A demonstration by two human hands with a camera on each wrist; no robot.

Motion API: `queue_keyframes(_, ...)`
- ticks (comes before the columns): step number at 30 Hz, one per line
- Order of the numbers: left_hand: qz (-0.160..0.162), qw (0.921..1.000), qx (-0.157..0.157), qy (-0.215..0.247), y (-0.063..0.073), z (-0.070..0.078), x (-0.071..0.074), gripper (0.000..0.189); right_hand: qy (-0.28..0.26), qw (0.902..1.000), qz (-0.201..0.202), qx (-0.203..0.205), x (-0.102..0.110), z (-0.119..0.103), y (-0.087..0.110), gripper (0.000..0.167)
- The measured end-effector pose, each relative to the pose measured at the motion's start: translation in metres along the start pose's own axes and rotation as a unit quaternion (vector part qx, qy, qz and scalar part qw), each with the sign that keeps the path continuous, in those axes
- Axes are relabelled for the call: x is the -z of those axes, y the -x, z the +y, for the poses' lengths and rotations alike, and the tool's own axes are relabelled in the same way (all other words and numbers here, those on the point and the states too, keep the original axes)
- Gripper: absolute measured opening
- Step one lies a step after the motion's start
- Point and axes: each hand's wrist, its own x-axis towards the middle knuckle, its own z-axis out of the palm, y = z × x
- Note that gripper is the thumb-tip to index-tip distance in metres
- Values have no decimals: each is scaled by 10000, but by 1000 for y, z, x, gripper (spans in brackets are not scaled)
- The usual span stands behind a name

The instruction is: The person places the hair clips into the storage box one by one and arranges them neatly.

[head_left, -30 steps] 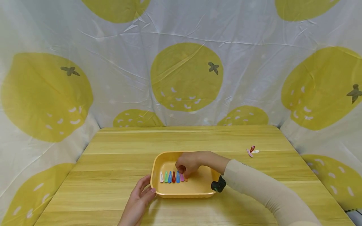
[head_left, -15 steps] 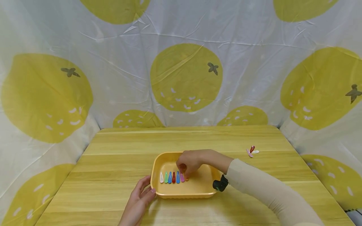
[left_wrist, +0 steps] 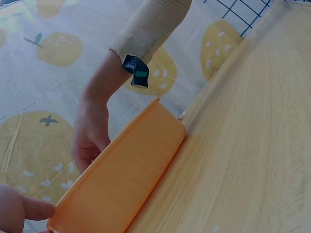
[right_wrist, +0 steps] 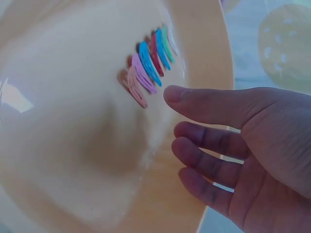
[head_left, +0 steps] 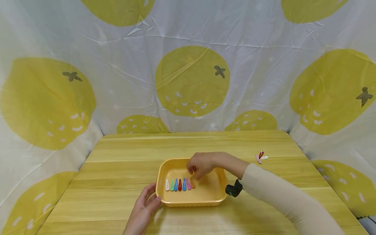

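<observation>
"Head view: how many clips do you count?"

"Ten in all. Seven lie side by side in one yellow tray (head_left: 202,196): from the left, white clip (head_left: 167,185), green clip (head_left: 172,185), first blue clip (head_left: 176,185), red clip (head_left: 180,185), second blue clip (head_left: 184,184), pink clip (head_left: 188,184) and orange clip (head_left: 192,182)."

"And the other three?"

"Close together at the far right of the table (head_left: 123,169): one loose red clip (head_left: 261,154), one loose white clip (head_left: 264,157) and one loose pink clip (head_left: 258,159)."

"What are the two hands doing?"

"The left hand (head_left: 145,204) grips the tray's near left corner, thumb on the near side, fingers along the left wall. The right hand (head_left: 202,164) hangs over the tray, near the orange clip but apart from it. Its thumb stands away from the loosely bent fingers, and it holds nothing."

"Does the right wrist camera show all seven?"

"I make out six there, green through orange; I can't pick out the white one."

"Anything on the right arm?"

"One pale sleeve (head_left: 282,192) and one black device (head_left: 234,188) at the wrist."
</observation>
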Motion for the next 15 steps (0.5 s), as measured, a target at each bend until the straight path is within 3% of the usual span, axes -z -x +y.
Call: queue_keyframes(15, -17, 10000, 0, -23, 0, 0, -1, 58, -178, 9996, 189, -144, 19, 9, 31, 21)
